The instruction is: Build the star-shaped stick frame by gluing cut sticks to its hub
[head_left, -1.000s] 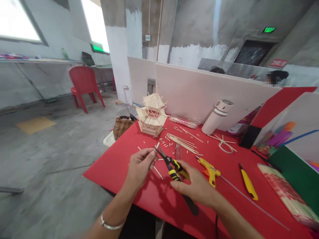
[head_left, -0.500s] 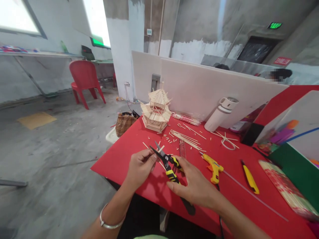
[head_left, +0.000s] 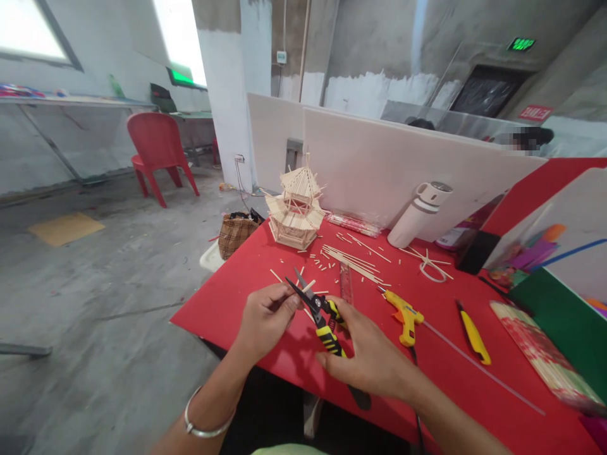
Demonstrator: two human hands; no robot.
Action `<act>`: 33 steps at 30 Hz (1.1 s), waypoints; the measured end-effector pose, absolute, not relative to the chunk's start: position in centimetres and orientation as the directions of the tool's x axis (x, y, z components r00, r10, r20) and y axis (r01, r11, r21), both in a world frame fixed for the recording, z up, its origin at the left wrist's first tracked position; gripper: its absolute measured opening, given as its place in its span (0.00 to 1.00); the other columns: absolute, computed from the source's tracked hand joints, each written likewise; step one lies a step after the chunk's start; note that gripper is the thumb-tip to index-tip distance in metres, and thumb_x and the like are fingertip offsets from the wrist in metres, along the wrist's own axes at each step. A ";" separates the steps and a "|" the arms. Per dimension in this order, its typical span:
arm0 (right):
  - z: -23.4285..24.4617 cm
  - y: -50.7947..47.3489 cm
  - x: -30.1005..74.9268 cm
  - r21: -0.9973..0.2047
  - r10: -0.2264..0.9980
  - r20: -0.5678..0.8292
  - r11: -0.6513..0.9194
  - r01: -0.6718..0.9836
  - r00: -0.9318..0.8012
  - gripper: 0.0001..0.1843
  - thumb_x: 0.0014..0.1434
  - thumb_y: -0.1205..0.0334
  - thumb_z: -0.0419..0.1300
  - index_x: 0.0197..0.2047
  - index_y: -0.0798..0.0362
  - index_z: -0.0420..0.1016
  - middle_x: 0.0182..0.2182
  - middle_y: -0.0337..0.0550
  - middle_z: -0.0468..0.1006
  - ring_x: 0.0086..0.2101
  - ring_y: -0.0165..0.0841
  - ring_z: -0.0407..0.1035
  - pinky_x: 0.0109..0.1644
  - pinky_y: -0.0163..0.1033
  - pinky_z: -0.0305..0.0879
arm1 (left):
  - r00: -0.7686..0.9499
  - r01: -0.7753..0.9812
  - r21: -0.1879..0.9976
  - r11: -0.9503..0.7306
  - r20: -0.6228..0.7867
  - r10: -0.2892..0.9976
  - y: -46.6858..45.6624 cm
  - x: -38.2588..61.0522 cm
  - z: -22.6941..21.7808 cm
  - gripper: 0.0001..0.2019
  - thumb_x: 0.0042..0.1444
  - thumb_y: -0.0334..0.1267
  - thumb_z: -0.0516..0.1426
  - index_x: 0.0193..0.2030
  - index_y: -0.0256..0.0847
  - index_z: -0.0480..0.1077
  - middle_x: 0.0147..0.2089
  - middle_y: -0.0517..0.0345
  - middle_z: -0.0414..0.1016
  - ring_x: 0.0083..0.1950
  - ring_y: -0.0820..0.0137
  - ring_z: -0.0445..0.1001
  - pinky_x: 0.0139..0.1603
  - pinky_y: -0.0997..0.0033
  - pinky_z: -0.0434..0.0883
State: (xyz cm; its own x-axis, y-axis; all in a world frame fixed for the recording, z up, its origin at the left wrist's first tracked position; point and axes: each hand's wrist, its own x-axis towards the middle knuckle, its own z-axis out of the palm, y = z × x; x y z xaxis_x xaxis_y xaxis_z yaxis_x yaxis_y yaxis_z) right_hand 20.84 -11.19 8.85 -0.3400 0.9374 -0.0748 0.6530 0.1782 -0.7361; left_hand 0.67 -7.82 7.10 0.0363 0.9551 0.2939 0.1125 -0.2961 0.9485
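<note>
Between thumb and fingers, my left hand [head_left: 269, 316] pinches a short wooden stick [head_left: 308, 286] whose free end lies between the parted blades of the scissors. My right hand [head_left: 363, 351] is wrapped round the black and yellow handles of these scissors [head_left: 327, 335], with the blades pointing away to the upper left. Cut bits and long thin sticks [head_left: 353, 262] lie on the red tabletop [head_left: 227, 303] beyond my hands. A clear ruler [head_left: 346, 284] rests just past the scissors. Behind it stands a pagoda model [head_left: 296, 212] built from sticks.
To the right lie a yellow glue gun [head_left: 403, 316], a long glue stick [head_left: 488, 370], a yellow utility knife [head_left: 473, 333] and a pack of sticks [head_left: 540, 354]. A white flask [head_left: 420, 215] stands by the white partition [head_left: 370, 158]. A plaid bag [head_left: 237, 235] sits left of the table.
The view has shifted slightly. Both hands keep their hold on the stick and the scissors, and the blades stay around the stick with hardly any movement.
</note>
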 end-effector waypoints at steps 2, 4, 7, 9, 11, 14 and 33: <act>8.8 -11.2 20.9 -0.730 0.938 -0.070 0.184 0.659 -0.339 0.33 0.50 0.54 0.64 0.59 0.45 0.62 0.46 0.43 0.74 0.43 0.40 0.68 0.50 0.45 0.63 | 0.049 0.137 0.943 -0.305 0.301 0.952 -7.8 0.6 7.0 0.09 0.54 0.37 0.59 0.25 0.39 0.77 0.18 0.60 0.67 0.20 0.76 0.62 0.23 0.78 0.59; 8.8 -11.2 20.9 -0.728 0.940 -0.070 0.180 0.662 -0.333 0.33 0.50 0.56 0.63 0.59 0.45 0.62 0.46 0.43 0.74 0.44 0.40 0.68 0.51 0.45 0.63 | 0.069 0.164 0.933 -0.319 0.312 0.948 -7.7 0.6 6.9 0.09 0.54 0.37 0.59 0.25 0.39 0.76 0.19 0.60 0.68 0.21 0.76 0.63 0.23 0.78 0.59; 8.8 -11.4 20.9 -0.734 0.944 -0.056 0.183 0.654 -0.326 0.33 0.49 0.60 0.62 0.59 0.47 0.62 0.47 0.44 0.73 0.46 0.41 0.67 0.51 0.45 0.62 | 0.113 0.196 0.917 -0.348 0.332 0.937 -7.6 0.6 6.8 0.09 0.56 0.36 0.58 0.26 0.38 0.76 0.20 0.60 0.70 0.23 0.75 0.65 0.24 0.78 0.60; 8.8 -11.5 20.9 -0.742 0.946 -0.040 0.187 0.644 -0.320 0.35 0.48 0.62 0.63 0.60 0.48 0.61 0.49 0.45 0.72 0.47 0.41 0.66 0.51 0.44 0.62 | 0.149 0.209 0.907 -0.365 0.339 0.929 -7.6 0.7 6.8 0.10 0.57 0.36 0.57 0.28 0.37 0.75 0.21 0.60 0.71 0.24 0.75 0.67 0.25 0.78 0.62; 8.8 -11.7 20.9 -0.754 0.946 -0.047 0.178 0.632 -0.322 0.36 0.46 0.62 0.63 0.60 0.47 0.60 0.48 0.44 0.72 0.46 0.40 0.67 0.49 0.43 0.62 | 0.177 0.220 0.898 -0.381 0.347 0.921 -7.6 0.8 6.8 0.10 0.58 0.36 0.56 0.29 0.36 0.75 0.22 0.60 0.72 0.25 0.74 0.69 0.26 0.78 0.63; 8.5 -11.8 21.1 -0.774 0.941 -0.081 0.149 0.615 -0.330 0.31 0.47 0.62 0.62 0.56 0.47 0.63 0.39 0.39 0.73 0.38 0.35 0.66 0.42 0.39 0.62 | 0.192 0.255 0.878 -0.406 0.365 0.911 -7.6 1.0 7.0 0.10 0.59 0.35 0.56 0.28 0.36 0.75 0.22 0.60 0.72 0.26 0.75 0.69 0.27 0.78 0.63; 5.2 -11.4 22.5 -0.842 0.975 -0.032 0.093 0.532 -0.220 0.27 0.45 0.69 0.57 0.50 0.46 0.63 0.30 0.32 0.70 0.28 0.29 0.62 0.31 0.33 0.54 | 0.201 0.359 0.832 -0.423 0.374 0.905 -6.5 3.5 7.7 0.08 0.58 0.36 0.57 0.29 0.38 0.72 0.24 0.62 0.67 0.26 0.76 0.65 0.27 0.78 0.62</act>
